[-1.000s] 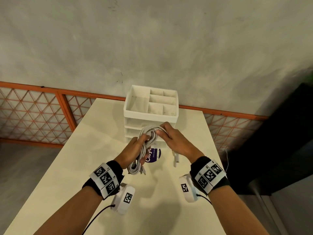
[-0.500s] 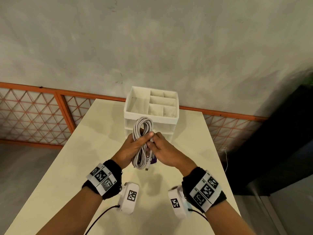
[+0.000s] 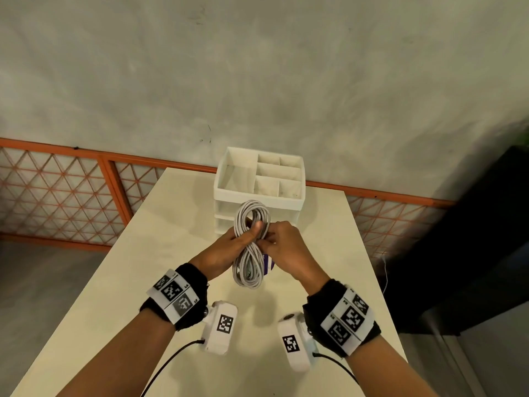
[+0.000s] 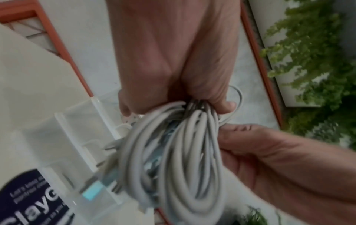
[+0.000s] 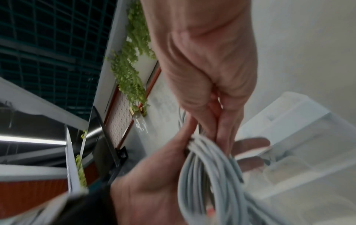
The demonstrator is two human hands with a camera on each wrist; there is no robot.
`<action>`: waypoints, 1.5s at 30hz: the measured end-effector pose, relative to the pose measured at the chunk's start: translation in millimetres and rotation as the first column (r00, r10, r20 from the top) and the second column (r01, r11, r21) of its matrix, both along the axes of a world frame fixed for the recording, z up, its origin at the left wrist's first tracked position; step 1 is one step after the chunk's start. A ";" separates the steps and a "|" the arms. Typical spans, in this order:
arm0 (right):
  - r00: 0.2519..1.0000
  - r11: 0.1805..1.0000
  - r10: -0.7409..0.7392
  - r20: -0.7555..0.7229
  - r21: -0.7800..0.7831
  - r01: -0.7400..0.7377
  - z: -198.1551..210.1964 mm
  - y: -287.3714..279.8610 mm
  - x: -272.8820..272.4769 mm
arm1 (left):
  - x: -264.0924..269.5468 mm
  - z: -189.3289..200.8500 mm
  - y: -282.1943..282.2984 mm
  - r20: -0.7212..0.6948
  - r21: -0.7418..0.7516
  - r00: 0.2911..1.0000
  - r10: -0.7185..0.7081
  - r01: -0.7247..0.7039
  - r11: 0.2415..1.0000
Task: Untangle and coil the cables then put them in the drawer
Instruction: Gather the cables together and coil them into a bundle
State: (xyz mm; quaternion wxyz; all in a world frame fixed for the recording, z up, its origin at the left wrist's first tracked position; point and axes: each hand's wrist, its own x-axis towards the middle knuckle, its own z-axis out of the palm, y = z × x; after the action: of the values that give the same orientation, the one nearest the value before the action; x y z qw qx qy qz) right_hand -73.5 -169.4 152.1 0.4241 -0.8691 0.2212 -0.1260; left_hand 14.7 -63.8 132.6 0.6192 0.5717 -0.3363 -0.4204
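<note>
A grey-white cable coil point(image 3: 248, 253) is bunched into a long upright loop above the table. My left hand point(image 3: 243, 242) grips its waist, thumb laid across the strands. My right hand point(image 3: 276, 243) pinches the same waist from the right. In the left wrist view the left hand point(image 4: 173, 105) clamps the coil point(image 4: 183, 159) at its top, and the right hand point(image 4: 269, 159) holds its side. In the right wrist view the right hand point(image 5: 213, 134) nips the strands of the coil point(image 5: 208, 175). The white drawer unit point(image 3: 229, 196) stands just behind the coil, its drawers looking shut.
The cream table point(image 3: 143, 282) is narrow, with edges close on both sides. A round purple-labelled thing point(image 3: 268, 266) lies on it under the coil. The drawer unit's top is an open tray with dividers. An orange lattice railing point(image 3: 57, 196) runs behind.
The loose cable end that hung at the right is now gathered in. The coil has been stood upright and squeezed at its middle, and my right hand has closed in on it.
</note>
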 end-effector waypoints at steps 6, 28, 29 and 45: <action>0.990 0.997 0.068 -0.121 -0.010 -0.070 7.2 -17.2 -3.7 | -4.8 -2.1 1.0 0.027 -0.018 0.999 -0.034 0.034 0.999; 0.988 0.835 0.147 -0.040 0.541 -0.103 -11.9 -12.5 -2.6 | -19.2 8.0 -34.6 -0.487 -0.231 0.857 0.167 -0.310 0.922; 0.981 0.852 0.181 -0.066 0.509 -0.123 -11.2 -14.8 -4.1 | -19.5 7.8 -34.5 -0.475 -0.219 0.867 0.153 -0.285 0.933; 0.960 0.920 0.242 -0.141 0.348 -0.181 -11.1 -9.2 -15.9 | -0.9 11.5 -26.6 -0.154 -0.022 0.979 0.135 -0.140 0.990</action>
State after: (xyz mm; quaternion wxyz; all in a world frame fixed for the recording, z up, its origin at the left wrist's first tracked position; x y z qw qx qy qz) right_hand -89.5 -178.6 141.1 0.5536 -0.8118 0.1813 0.0396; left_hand 13.8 -90.3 144.1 0.6799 0.5497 -0.2542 -0.4135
